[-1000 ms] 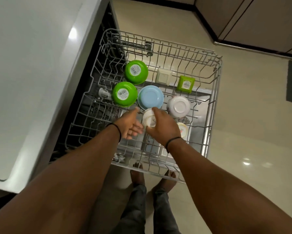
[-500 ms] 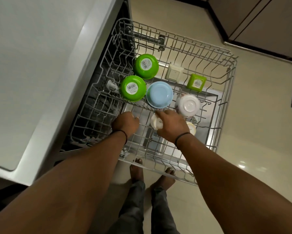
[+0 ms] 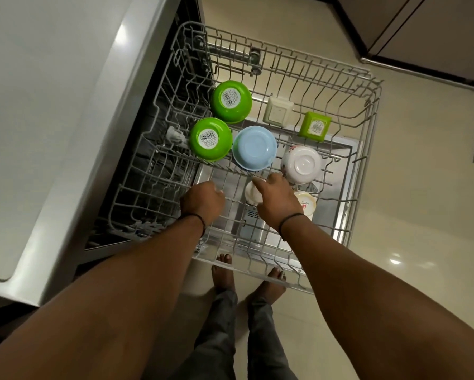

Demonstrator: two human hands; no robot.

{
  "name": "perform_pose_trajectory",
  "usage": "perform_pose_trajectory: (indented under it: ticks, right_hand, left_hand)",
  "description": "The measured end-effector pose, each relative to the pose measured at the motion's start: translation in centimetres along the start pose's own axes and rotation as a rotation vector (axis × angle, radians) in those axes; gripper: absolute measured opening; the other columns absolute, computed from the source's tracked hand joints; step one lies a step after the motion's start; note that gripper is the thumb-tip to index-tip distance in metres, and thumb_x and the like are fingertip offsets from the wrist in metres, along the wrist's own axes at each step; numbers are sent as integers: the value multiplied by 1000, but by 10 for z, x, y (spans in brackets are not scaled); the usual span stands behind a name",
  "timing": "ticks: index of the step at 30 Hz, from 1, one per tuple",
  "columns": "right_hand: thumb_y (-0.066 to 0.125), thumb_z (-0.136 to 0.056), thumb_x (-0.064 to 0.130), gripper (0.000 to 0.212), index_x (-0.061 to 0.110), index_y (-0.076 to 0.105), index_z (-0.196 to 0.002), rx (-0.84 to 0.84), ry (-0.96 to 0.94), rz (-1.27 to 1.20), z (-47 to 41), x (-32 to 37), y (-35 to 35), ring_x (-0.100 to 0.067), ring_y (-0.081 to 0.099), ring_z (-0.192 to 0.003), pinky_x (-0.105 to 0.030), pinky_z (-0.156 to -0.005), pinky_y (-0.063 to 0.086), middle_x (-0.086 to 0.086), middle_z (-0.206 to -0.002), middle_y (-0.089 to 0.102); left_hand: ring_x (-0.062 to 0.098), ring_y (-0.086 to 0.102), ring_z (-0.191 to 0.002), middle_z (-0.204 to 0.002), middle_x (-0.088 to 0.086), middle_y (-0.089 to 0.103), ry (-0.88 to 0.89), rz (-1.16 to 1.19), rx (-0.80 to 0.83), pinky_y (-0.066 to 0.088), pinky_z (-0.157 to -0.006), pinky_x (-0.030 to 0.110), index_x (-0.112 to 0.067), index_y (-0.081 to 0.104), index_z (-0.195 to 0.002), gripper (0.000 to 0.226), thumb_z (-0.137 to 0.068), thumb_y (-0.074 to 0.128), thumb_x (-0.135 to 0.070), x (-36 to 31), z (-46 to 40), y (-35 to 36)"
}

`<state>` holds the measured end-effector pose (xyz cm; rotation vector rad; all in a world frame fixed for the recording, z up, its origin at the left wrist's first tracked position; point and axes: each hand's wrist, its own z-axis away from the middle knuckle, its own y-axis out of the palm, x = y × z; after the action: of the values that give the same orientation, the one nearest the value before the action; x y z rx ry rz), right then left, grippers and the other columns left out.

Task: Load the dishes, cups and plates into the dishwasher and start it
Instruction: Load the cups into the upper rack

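Loading is well under way, as I judge it: the pulled-out upper rack (image 3: 372, 86) of the dishwasher (image 3: 159, 149) already carries several pieces, all upside down, but the rack is not pushed in and the machine is surely not started.

Taking the blue bowl (image 3: 254, 148) near the middle of the rack as the landmark: one green bowl (image 3: 210, 138) sits touching it on the left, and a second green bowl (image 3: 231, 101) stands behind that one. A white bowl (image 3: 301, 164) is just to the right of the blue bowl. Behind it and to the right are a cream square container (image 3: 278, 111) and, further right, a green square container (image 3: 315, 126). In front of the white bowl a small cream cup (image 3: 307, 204) with a printed label is half hidden by the wrist.

Right in front of the blue bowl, the right hand (image 3: 275, 198) reaches down with its fingers curled over a small white cup (image 3: 251, 193), gripping it from above; I think it is being seated on the wires. The left hand (image 3: 203, 201) is to the left front of the blue bowl, closed into a fist low over the rack; whether it grips a wire I cannot tell. Both forearms stretch forward and down.
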<state>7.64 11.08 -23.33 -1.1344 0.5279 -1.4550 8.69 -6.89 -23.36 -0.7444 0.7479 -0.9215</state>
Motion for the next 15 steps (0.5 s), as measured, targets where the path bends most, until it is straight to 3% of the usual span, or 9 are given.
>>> perform_pose_trajectory:
  ticks: [6,15]
  right_hand:
    - [65,-80,6,72,21,40,-145,-7,19,-31,2,2,2,-36,41,-120,-42,-94,45,-17,-130,43]
    - [68,-79,14,76,24,37,-147,-38,19,-14,15,0,-5,-36,42,-121,-42,-98,43,-17,-133,45]
  left_hand:
    - [36,63,-96,-104,14,69,-7,18,7,41,-72,31,-10,65,-95,26,-94,51,-32,1,1,0]
    - [38,59,-107,-116,16,64,25,54,-57,51,-88,44,-9,61,-113,31,-90,58,-30,0,14,-18]
